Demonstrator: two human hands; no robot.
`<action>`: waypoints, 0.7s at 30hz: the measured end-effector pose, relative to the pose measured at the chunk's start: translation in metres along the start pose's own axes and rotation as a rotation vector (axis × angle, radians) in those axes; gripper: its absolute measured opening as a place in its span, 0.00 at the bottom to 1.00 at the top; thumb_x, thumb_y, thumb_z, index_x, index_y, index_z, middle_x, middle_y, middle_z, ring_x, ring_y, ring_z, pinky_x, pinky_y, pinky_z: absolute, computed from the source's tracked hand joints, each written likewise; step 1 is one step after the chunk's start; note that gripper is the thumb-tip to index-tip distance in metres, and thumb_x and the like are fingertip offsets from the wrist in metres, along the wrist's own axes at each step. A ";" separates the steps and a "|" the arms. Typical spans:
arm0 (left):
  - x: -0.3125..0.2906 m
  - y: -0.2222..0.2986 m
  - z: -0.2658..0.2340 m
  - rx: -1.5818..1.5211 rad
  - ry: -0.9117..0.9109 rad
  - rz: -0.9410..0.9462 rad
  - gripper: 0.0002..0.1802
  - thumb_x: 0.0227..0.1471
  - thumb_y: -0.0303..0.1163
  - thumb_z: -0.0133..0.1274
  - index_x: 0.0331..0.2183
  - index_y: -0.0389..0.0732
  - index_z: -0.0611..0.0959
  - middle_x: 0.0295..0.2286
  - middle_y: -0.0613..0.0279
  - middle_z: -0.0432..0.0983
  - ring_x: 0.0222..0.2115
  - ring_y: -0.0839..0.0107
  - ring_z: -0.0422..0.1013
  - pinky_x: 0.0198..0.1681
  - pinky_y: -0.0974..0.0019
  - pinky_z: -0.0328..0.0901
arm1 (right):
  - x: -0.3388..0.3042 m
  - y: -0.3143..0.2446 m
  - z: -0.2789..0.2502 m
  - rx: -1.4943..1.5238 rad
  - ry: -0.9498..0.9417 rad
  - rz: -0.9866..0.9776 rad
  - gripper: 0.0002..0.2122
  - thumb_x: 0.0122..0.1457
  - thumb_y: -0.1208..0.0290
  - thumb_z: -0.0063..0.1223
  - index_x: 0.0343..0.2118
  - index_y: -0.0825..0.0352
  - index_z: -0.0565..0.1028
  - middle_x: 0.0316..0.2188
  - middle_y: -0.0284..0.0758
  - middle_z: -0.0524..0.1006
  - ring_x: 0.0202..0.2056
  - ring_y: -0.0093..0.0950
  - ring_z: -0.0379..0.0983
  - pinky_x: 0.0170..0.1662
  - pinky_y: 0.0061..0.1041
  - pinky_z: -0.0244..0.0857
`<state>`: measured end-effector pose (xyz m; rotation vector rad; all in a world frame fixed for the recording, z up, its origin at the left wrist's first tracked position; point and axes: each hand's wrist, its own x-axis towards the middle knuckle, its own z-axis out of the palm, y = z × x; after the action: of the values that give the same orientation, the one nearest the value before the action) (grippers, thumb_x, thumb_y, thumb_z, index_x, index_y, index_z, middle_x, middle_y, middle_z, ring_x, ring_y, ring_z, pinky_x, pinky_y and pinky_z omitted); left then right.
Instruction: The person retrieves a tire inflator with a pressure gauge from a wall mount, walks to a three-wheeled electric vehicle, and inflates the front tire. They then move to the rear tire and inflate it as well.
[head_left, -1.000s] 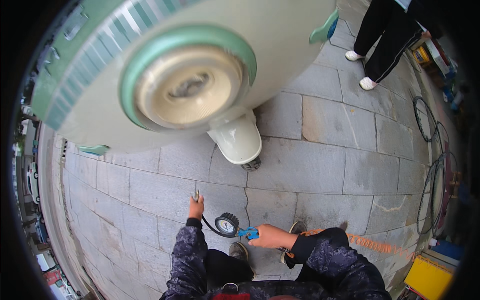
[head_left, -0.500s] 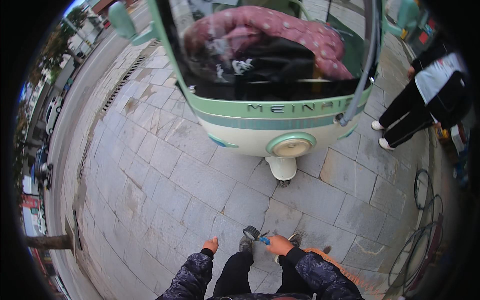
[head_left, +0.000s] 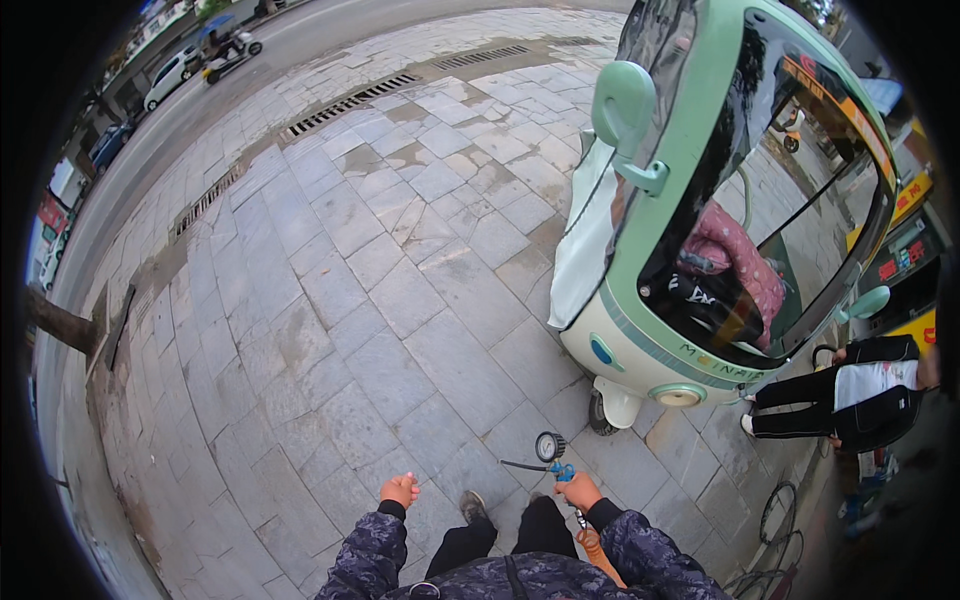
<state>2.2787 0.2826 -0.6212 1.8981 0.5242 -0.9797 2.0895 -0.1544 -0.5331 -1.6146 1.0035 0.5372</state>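
Note:
In my right hand is a tyre inflator gun, gripped by its blue body. Its round dial gauge points up, and a short dark hose sticks out to the left. From its lower end an orange coiled air hose runs down beside my right leg. My left hand hangs in front of my left thigh with its fingers curled in; whatever they may hold is hidden. Ahead on the right stands a green and cream three-wheeler, its front wheel nearest to the inflator.
A person in dark clothes stands right of the three-wheeler. Dark hoses lie coiled at the lower right. Stone paving stretches left to a drain grate, a tree trunk and a road with a scooter rider.
My view has swung left, so the three-wheeler now sits to the right and shows its side. The inflator's gauge has turned upward. My left hand has shifted slightly left.

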 end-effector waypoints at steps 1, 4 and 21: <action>0.006 0.019 -0.015 0.028 0.024 0.004 0.24 0.65 0.50 0.53 0.34 0.38 0.87 0.23 0.64 0.83 0.21 0.75 0.74 0.24 0.68 0.68 | 0.005 -0.022 0.008 0.028 -0.002 0.018 0.11 0.52 0.68 0.64 0.22 0.70 0.79 0.14 0.33 0.74 0.17 0.27 0.72 0.26 0.31 0.68; 0.044 0.082 -0.051 0.202 0.098 0.124 0.32 0.64 0.57 0.51 0.25 0.37 0.86 0.18 0.61 0.79 0.21 0.69 0.74 0.27 0.63 0.67 | 0.031 -0.091 0.030 0.028 -0.010 -0.001 0.11 0.53 0.66 0.65 0.22 0.70 0.79 0.14 0.33 0.74 0.17 0.25 0.70 0.25 0.30 0.66; 0.364 0.273 -0.377 0.523 0.064 -0.216 0.14 0.59 0.42 0.52 0.35 0.44 0.87 0.25 0.51 0.83 0.31 0.54 0.81 0.37 0.54 0.72 | 0.351 -0.492 0.145 0.083 0.053 0.010 0.13 0.54 0.63 0.62 0.24 0.70 0.81 0.18 0.36 0.79 0.18 0.27 0.74 0.26 0.31 0.68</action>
<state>2.8405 0.4616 -0.6665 2.3772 0.5570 -1.2933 2.7085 -0.1156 -0.5728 -1.5579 1.0605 0.4552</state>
